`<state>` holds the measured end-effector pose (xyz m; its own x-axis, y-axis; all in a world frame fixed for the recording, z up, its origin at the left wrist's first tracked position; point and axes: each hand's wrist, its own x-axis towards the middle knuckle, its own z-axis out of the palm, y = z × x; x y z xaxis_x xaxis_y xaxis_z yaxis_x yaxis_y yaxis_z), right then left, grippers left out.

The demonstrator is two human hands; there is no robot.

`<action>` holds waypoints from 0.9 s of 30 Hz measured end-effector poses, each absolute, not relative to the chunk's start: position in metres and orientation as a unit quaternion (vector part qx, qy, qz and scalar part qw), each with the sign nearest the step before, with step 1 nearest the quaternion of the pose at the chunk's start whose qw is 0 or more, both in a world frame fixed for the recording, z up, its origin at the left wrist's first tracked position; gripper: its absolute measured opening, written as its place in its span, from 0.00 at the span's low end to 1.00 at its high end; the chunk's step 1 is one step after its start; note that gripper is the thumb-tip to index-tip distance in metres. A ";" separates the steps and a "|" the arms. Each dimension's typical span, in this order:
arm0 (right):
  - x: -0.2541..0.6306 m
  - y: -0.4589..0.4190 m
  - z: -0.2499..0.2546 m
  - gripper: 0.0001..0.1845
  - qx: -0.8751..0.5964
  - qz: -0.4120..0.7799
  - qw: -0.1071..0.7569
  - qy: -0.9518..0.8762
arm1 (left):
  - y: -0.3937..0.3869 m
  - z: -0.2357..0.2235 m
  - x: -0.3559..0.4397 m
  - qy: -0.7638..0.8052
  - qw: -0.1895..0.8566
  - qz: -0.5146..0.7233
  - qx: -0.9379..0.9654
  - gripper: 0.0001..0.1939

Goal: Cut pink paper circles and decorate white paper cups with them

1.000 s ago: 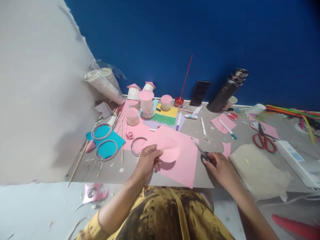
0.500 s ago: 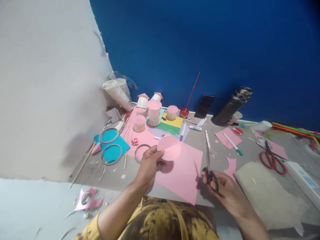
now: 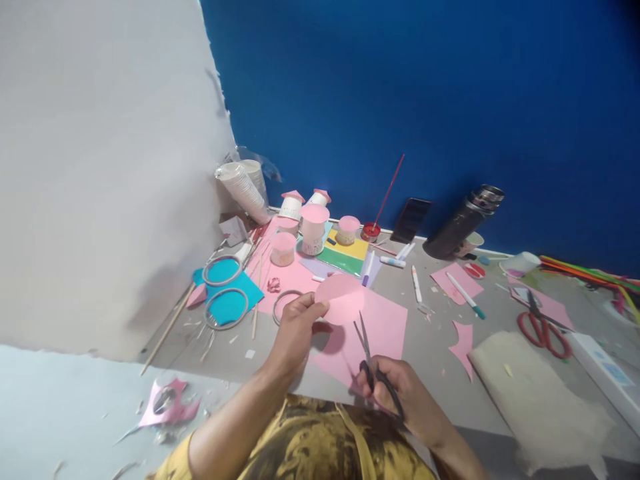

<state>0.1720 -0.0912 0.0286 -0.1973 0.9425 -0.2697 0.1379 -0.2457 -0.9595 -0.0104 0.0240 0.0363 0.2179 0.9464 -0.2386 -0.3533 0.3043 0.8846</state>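
My left hand pinches the left edge of a round pink paper disc between thumb and fingers, above the table. Black-handled scissors are in my right hand, fingers through the handles. Their blades stand slightly apart and point up toward the disc's lower right edge; whether they touch it I cannot tell. Beneath both hands lies a pink paper sheet. A grey ring sits partly behind my left hand.
Pink-topped paper cups stand at the back. A dark flask leans by the blue wall, near a phone. Red-handled scissors lie at right beside a beige cloth. Grey rings rest on blue paper at left.
My right hand has moved left with the scissors, from the sheet's right edge to near the disc. The blades now show parted. My left hand still holds the disc in about the same place.
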 end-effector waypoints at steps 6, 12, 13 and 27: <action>0.160 -0.090 0.029 0.39 -0.553 0.574 0.324 -0.510 | 0.023 0.035 -0.013 0.391 0.702 0.478 0.354 0.12; 0.155 -0.085 0.030 0.37 -0.560 0.582 0.325 -0.491 | 0.020 0.033 -0.015 0.382 0.707 0.476 0.357 0.13; 0.154 -0.085 0.031 0.37 -0.560 0.583 0.325 -0.491 | 0.019 0.033 -0.015 0.384 0.705 0.476 0.360 0.13; 0.149 -0.087 0.038 0.33 -0.571 0.580 0.343 -0.468 | 0.013 0.032 -0.013 0.397 0.699 0.473 0.361 0.15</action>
<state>0.1487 -0.0867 0.0384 -0.1117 0.9332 -0.3416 0.1375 -0.3259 -0.9353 -0.0133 0.0131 0.0325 0.2373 0.9478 -0.2132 -0.3743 0.2917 0.8803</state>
